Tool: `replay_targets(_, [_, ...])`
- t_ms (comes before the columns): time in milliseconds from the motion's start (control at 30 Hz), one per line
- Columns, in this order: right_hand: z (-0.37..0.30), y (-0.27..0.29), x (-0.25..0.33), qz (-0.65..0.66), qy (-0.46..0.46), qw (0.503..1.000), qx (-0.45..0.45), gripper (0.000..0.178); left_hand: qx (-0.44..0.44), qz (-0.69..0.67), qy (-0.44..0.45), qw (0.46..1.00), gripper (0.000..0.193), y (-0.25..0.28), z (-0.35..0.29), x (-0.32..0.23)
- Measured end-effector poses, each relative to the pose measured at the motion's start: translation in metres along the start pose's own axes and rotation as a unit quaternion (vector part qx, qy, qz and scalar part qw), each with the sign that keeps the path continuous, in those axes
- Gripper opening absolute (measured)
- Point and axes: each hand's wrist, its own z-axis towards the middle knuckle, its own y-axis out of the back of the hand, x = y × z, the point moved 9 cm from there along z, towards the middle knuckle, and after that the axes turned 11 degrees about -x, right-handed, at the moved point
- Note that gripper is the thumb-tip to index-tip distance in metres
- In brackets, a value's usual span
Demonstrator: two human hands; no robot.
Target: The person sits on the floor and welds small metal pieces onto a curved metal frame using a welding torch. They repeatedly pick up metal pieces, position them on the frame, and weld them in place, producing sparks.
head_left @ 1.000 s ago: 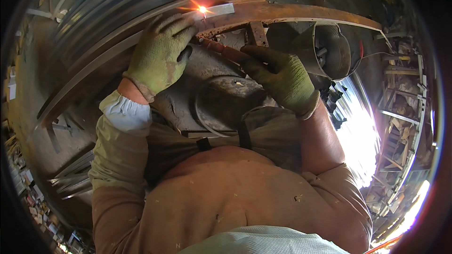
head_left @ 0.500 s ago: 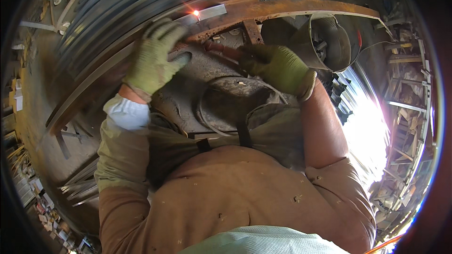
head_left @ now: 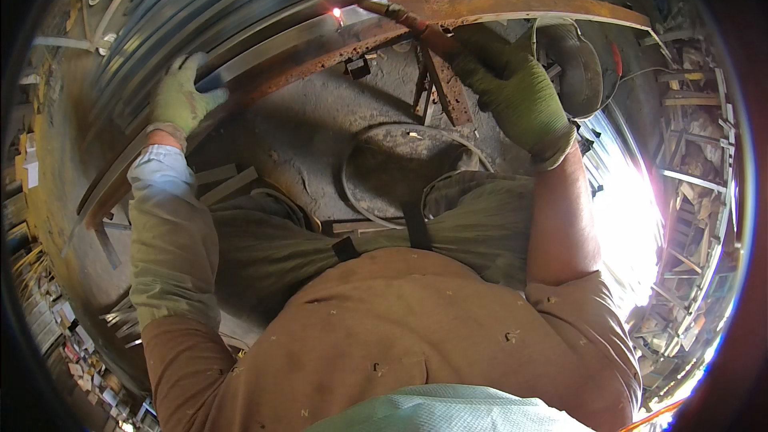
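Note:
My right hand, in a green glove, is closed round the handle of a welding torch with a reddish-brown body. The torch's tip points left, just above a rusty steel beam that crosses in front of me. A small red glowing spot shines on a grey metal strip lying along the beam. My left hand, gloved in green too, is at the strip's left end, with fingers on the far side and thumb on the near side.
Long metal profiles lie stacked beyond the beam. At the right stands a metal bucket with a thin cable near it. A round metal ring lies on the floor between my legs. Scrap-filled shelves line the right side.
My left hand has moved left and down along the strip. The right hand has moved right, and the torch has risen from below the beam to above it. The glowing spot is dimmer.

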Motion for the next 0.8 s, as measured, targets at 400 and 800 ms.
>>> replay_targets(400, [0.001,-0.03,0.009,-0.077,-0.054,0.995,0.035,0.051,-0.191,0.001,-0.01,0.982,0.06,0.089,0.012,-0.007])
replay_targets(800, [0.006,-0.038,0.009,-0.083,-0.06,0.994,0.035,0.051,-0.196,0.02,0.024,0.98,0.063,0.103,-0.001,0.017])
